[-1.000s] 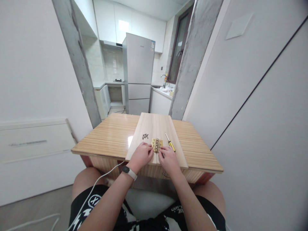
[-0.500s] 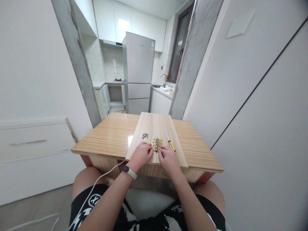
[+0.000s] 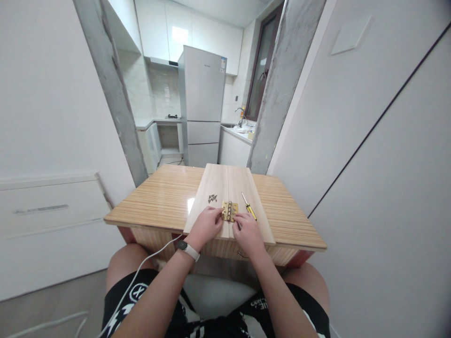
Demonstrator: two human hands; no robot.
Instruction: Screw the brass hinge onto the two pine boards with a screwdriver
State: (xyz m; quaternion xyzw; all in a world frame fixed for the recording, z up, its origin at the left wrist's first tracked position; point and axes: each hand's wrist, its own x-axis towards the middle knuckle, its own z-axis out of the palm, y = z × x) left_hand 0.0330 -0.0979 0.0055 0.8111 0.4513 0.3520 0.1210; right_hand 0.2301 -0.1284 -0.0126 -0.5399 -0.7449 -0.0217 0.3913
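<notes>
In the kitchen at the far side, the sink stands right of the fridge, with a curved metal tap over it and pale items near it; what the sink holds cannot be told. Left of the fridge is an open niche, its inside too small to make out.

The silver-grey fridge, with its three doors shut, bears a blue-and-white label at its upper right corner and a small brand mark, both too small to read. The black shorts carry white print: an X inside a ring on the left leg, and letters partly lost in folds on the right.

The table has a glossy, striped wood-grain top. Two pale, smooth boards lie on it side by side, reaching its near edge. The hinge, brass-coloured with holes in its flat leaves, lies opened out across their seam, toward the near end, its ribbed barrel along the joint. The left hand has its fingertips at the hinge's left edge, the right hand at its right near corner; whether they grip it or merely steady it, I cannot tell. Dark screws lie heaped on the left board; a slim screwdriver, yellow and black at the handle, lies slanted on the right one.
</notes>
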